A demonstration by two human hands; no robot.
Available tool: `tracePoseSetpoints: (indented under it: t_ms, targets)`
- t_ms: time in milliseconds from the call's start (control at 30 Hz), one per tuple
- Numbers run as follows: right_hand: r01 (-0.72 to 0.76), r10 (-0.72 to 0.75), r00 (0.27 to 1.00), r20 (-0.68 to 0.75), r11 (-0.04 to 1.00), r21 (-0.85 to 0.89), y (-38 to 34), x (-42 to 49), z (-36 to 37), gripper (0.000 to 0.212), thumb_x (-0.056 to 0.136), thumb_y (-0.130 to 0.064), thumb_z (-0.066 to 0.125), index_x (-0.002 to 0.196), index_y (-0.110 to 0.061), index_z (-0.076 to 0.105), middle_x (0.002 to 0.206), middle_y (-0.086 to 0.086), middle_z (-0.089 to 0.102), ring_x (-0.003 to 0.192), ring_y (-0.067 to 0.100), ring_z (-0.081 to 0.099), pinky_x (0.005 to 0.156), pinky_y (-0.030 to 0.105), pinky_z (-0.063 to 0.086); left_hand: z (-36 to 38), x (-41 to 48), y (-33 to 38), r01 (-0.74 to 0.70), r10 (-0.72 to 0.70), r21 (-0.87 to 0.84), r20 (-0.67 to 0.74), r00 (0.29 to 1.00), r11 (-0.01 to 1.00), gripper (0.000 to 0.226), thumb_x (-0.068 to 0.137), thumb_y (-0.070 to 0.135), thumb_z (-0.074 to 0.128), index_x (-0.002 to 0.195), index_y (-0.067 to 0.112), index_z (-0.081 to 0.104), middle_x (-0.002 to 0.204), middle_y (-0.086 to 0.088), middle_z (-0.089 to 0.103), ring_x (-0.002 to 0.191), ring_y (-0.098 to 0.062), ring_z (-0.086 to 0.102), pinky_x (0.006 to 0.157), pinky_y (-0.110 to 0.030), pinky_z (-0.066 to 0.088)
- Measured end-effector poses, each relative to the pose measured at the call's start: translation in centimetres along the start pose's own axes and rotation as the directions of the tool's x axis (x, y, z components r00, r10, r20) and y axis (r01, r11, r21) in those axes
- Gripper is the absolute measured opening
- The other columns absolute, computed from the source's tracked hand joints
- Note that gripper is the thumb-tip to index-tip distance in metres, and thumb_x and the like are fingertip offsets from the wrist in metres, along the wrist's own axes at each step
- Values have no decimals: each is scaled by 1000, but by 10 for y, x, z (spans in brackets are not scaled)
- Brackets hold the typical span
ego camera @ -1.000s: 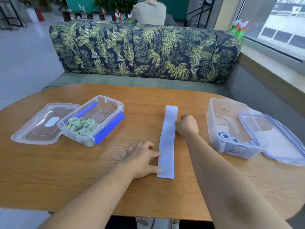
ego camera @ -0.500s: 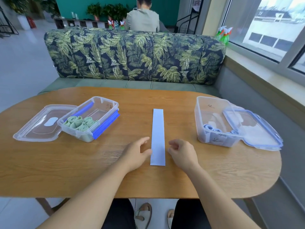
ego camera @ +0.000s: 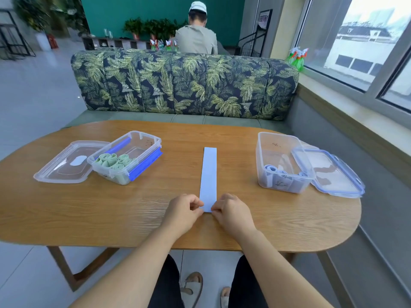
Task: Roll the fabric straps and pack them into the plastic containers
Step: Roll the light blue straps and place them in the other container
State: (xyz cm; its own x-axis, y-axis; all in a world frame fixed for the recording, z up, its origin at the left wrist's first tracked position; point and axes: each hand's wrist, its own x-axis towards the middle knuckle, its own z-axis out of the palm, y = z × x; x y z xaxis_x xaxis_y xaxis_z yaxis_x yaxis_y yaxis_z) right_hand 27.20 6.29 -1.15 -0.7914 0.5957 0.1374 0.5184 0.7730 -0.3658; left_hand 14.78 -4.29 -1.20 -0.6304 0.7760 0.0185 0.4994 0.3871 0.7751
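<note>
Head view: a pale blue fabric strap [ego camera: 208,174] lies flat at the centre of the wooden table [ego camera: 66,214]. Its long axis runs straight away from the person, from the lower centre of the frame up toward the sofa. Its near short end sits between the two hands. The left hand [ego camera: 183,210] pinches the near left corner with curled fingers and thumb, and the right hand [ego camera: 231,211] pinches the near right corner likewise. Both hands are equally close to that end, and the strap's whole free length lies beyond them, toward the top of the frame. As I judge it, the roll must start at this near edge and travel away from the body along the strap; no turn is formed yet.

Left of centre stands an open clear container [ego camera: 146,135] with blue clips, holding green rolled straps [ego camera: 112,162]. Its lid [ego camera: 62,165] lies beside it at far left. At right stands a second open container [ego camera: 280,152] with a few blue rolls [ego camera: 270,168] at its near wall, its lid [ego camera: 333,174] against its right side. By colour, the finished roll likely belongs in that right-hand box, nearer the right hand.
</note>
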Motion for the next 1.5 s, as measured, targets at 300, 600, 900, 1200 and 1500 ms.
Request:
tracePoseSetpoints:
  t_ms: [300, 600, 900, 1200, 1500]
  targets:
    - [62, -64, 997, -44, 997, -53, 12, -8, -4, 22, 95, -23, 51, 99, -14, 71, 100, 2, 60, 102, 20, 53, 66, 29, 40, 10, -1, 1, -191, 183, 309, 55, 982, 932, 21, 86, 25, 68, 107, 29, 69, 106, 16, 61, 106, -8, 48, 86, -27, 43]
    - [87, -89, 995, -38, 995, -50, 2, 1, 0, 22, 94, -22, 52, 99, -14, 72, 96, 3, 60, 100, 23, 55, 64, 29, 38, 8, 3, 6, -190, 188, 412, 45, 981, 891, 15, 94, 33, 55, 102, 30, 68, 106, 12, 58, 107, -11, 51, 76, -27, 42]
    - [17, -28, 992, 126, 996, 92, 10, -6, -15, 19, 90, -20, 56, 96, -19, 74, 91, -7, 53, 93, 14, 53, 70, 29, 44, 9, -14, 3, -187, 184, 324, 41, 982, 927, 10, 90, 40, 60, 90, 34, 69, 84, 15, 56, 86, -10, 54, 70, -26, 34]
    - [-287, 202, 933, 299, 916, 279, 14, 0, -19, 16, 80, -28, 72, 67, -23, 63, 74, -3, 67, 70, 12, 56, 70, 33, 50, 2, -12, 4, -116, 89, 230, 125, 988, 966, 8, 87, 38, 62, 84, 35, 68, 83, 17, 63, 83, -8, 56, 73, -27, 43]
    - [-423, 308, 868, 389, 869, 258, 9, 12, -27, 19, 78, -23, 74, 67, -15, 61, 62, -2, 58, 60, 12, 50, 60, 26, 42, 1, -6, -3, -177, 165, 319, 64, 984, 931, 14, 91, 40, 58, 87, 32, 68, 83, 17, 58, 86, -3, 48, 81, -28, 35]
